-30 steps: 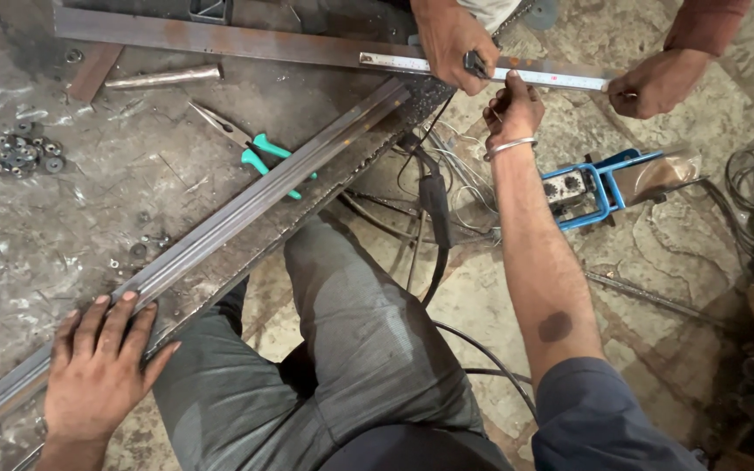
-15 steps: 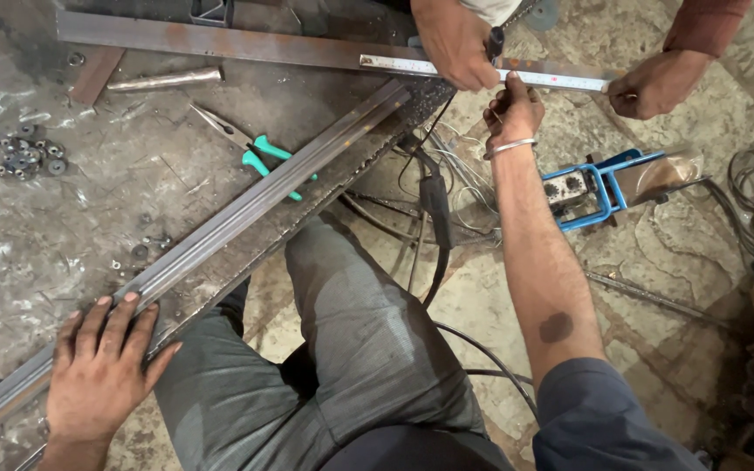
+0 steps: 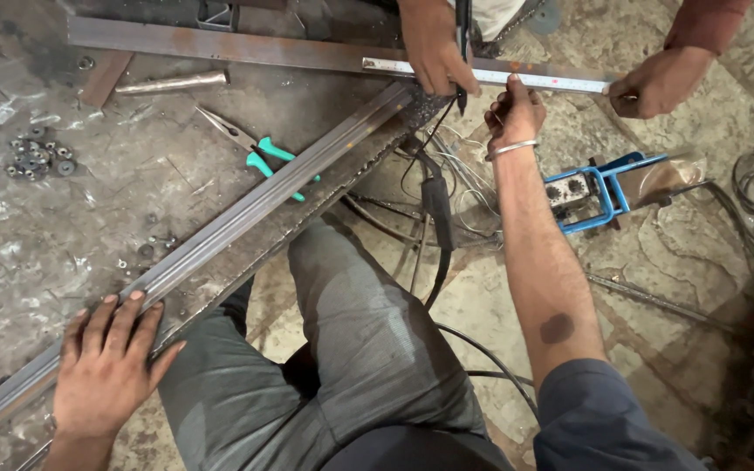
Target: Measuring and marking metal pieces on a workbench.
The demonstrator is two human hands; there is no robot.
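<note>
My left hand [image 3: 106, 366] lay flat on the near end of the long steel bar [image 3: 255, 209], fingers [image 3: 124, 327] spread and pressing down, gripping nothing. The bar's long axis ran from about 7 o'clock, under that palm, up to about 1 o'clock, where its far end met a second bar [image 3: 220, 48] lying crosswise along the top of the metal tabletop [image 3: 63, 227].

My right hand [image 3: 517, 113] was out at the far end, around 1 o'clock from my knee, fingers curled together just under the steel ruler [image 3: 551, 80]; whether they pinched anything I could not tell (the fingertips were tucked out of sight). The ruler lay left to right, its line nearly level with the cross bar.

Two hands belonging to others worked the ruler: one hand [image 3: 434, 48] pressed it down at its left end and held a dark pen-like tool, another hand [image 3: 656, 83] pinned the right end. My right hand was the nearer of mine to the ruler, just beside it.

Green-handled pliers [image 3: 259, 157] lay at 11 o'clock of the bar's middle, touching nothing I held.
</note>
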